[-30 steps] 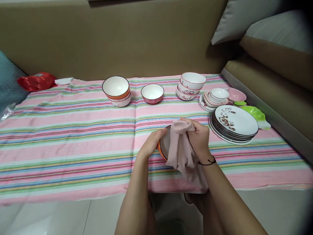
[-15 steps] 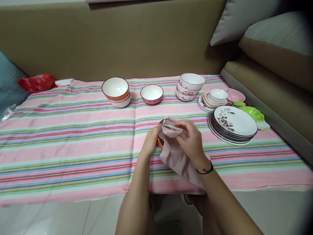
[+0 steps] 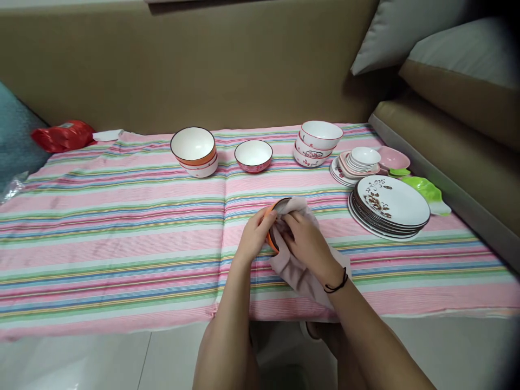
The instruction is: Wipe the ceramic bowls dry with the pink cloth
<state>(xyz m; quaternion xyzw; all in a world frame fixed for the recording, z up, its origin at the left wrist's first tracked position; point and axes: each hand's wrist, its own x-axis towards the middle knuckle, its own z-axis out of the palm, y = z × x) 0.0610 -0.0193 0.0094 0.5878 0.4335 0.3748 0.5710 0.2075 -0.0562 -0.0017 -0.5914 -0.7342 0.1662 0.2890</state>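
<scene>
My left hand (image 3: 255,234) grips the left side of an orange bowl (image 3: 271,222) held tilted just above the striped cloth (image 3: 122,227). My right hand (image 3: 305,241) presses a pale pink rag (image 3: 296,268) into and over the bowl, fingers curled on the fabric. Most of the bowl is hidden by the rag and both hands. The rag hangs down toward the near edge of the striped cloth.
At the back stand a stack of orange and white bowls (image 3: 194,150), a single pink bowl (image 3: 253,155) and a stack of red-patterned bowls (image 3: 319,142). To the right lie stacked flowered plates (image 3: 390,206), small saucers (image 3: 359,161), a green dish (image 3: 424,189). A red bag (image 3: 60,135) lies far left.
My right hand has slid down and leftward across the bowl with the rag. The bowl has turned in my left hand, showing more of its dark rim.
</scene>
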